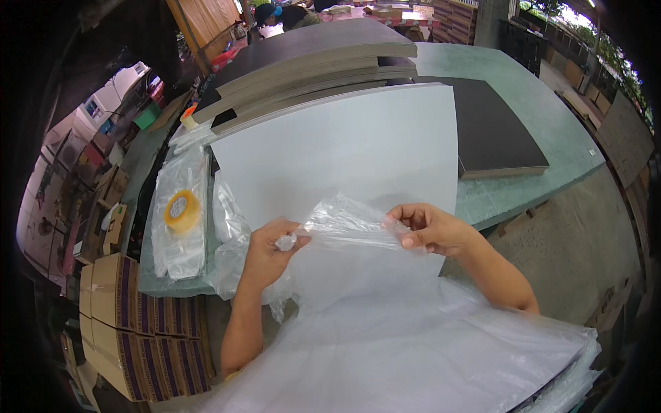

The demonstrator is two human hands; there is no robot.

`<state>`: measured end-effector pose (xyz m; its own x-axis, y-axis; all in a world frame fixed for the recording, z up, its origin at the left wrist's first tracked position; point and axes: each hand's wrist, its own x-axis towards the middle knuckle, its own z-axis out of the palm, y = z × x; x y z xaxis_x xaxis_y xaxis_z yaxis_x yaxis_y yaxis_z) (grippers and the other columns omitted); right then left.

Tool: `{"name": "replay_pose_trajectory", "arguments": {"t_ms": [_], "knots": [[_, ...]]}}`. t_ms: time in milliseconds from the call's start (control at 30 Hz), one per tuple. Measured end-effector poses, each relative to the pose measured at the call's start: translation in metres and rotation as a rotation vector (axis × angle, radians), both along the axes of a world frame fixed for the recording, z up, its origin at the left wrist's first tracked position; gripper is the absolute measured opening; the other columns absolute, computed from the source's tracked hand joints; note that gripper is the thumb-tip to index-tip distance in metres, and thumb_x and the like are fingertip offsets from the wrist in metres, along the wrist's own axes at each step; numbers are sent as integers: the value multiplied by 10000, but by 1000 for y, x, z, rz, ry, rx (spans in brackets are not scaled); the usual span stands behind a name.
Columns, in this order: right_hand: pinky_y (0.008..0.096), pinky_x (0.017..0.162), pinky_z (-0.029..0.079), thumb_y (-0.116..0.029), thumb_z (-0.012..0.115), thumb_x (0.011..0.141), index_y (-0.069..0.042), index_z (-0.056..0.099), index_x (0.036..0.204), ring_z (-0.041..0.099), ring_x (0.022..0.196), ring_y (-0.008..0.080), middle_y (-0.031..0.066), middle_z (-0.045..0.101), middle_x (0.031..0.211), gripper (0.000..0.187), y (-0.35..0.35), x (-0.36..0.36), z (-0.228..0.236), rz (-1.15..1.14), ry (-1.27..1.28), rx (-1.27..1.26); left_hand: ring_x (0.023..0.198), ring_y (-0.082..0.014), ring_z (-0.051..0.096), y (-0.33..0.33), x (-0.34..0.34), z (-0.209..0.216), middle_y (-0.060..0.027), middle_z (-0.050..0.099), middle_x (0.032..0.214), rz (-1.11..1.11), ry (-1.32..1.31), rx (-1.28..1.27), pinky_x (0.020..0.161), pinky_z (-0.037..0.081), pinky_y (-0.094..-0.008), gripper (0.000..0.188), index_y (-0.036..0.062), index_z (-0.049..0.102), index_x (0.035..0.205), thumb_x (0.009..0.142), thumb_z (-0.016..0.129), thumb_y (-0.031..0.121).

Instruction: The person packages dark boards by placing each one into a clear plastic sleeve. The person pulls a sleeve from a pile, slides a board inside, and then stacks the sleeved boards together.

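Observation:
A large clear plastic bag spreads across the lower part of the head view, wrapped round white sheets or boards that show through it. My left hand pinches the gathered edge of the bag on its left side. On the other side, my right hand grips the same edge between thumb and fingers. Crumpled film rises between the two hands. Just beyond them lies a large white board, its near edge partly behind the plastic.
Dark boards are stacked at the far side of the green table, with another dark stack at right. A yellow tape roll rests on flat clear bags at left. Cardboard boxes stand below. Someone bends over far back.

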<state>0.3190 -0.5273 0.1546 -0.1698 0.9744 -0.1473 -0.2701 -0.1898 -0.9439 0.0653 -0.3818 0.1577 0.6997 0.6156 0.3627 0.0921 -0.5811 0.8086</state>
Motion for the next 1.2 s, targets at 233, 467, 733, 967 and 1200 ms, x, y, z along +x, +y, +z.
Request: {"name": "replay_pose_trajectory", "arguments": {"t_ms": [233,467,733,967,1200], "knots": [[227,498,387,-171,683,737,-44,565,683,494,568,92,22,546,650,182,-5,3,-7,-26,-93,-7,708,-87,485,-11,5,13,-41,555,730,367,7,253,651,411,-239,227,11,576,817,742,675,201],[228,565,409,-194,644,779,-62,550,693,520,609,119,26,554,683,183,11,-51,-19,-31,333,-186,647,-104,496,-53,24,1,-58,561,696,-65,159,-99,568,420,-245,182,12,578,760,743,660,173],[251,647,405,-159,638,780,-53,566,794,524,757,127,49,555,793,129,-13,-18,-12,-131,157,-82,798,-221,542,-35,-37,21,-107,557,830,427,105,398,694,435,-315,222,29,538,913,727,620,119],[312,810,392,-154,671,747,-41,585,832,481,993,177,86,480,1090,165,-11,-51,24,-265,-470,600,661,-277,558,-69,23,13,-115,554,774,-282,187,228,550,459,-310,250,33,537,955,713,596,29],[274,689,387,-169,585,809,-38,494,712,479,796,148,39,518,771,186,-8,-52,4,-152,-202,391,618,-111,540,-44,18,-4,-46,573,695,-138,-169,-43,544,435,-257,61,-2,574,820,762,556,2]]}}
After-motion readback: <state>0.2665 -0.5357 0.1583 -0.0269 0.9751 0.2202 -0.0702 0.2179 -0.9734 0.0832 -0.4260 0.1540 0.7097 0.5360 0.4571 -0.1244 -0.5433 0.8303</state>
